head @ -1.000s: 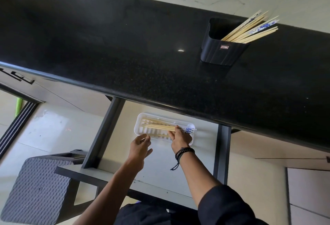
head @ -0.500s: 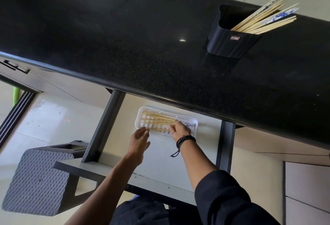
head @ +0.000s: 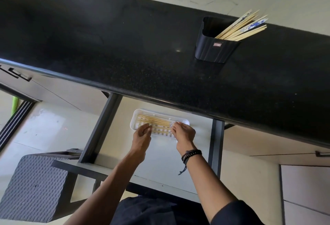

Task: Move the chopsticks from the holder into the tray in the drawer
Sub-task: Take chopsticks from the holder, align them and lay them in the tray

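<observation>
Some chopsticks lie lengthwise in the white tray, flat along its slots. Your right hand curls its fingers onto their patterned ends, likely squaring them up; whether it is pinching or only pressing, I cannot tell. Your left hand sits loosely curled at the near rim, holding nothing. The drawer is open. The holder on the bench is not yet emptied.

Countertop edge looms above the tray's far rim; drawer floor lies open nearside.
</observation>
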